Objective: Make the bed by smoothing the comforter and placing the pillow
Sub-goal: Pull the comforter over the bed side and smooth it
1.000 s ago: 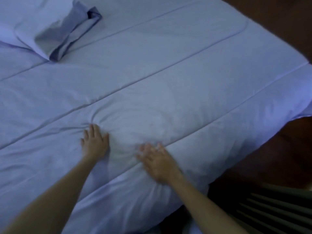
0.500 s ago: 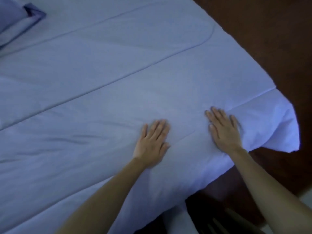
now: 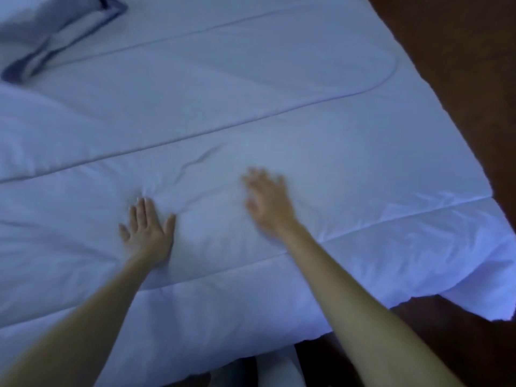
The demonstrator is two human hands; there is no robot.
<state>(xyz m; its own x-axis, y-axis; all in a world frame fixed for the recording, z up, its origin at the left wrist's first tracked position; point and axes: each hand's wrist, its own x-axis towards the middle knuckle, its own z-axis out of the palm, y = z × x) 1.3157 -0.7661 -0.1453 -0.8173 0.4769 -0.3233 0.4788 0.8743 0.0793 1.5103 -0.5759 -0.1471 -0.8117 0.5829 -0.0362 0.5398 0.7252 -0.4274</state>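
The pale blue quilted comforter is pressed under the flat, spread left hand; the blurred right hand is held open, nothing grasped.

We see two bare forearms, no sleeves in view, nothing worn at either wrist. Left hand: no rings, no glove, short nails, sharp enough to check. Right hand: motion-blurred, so we can't tell about rings or nails there.
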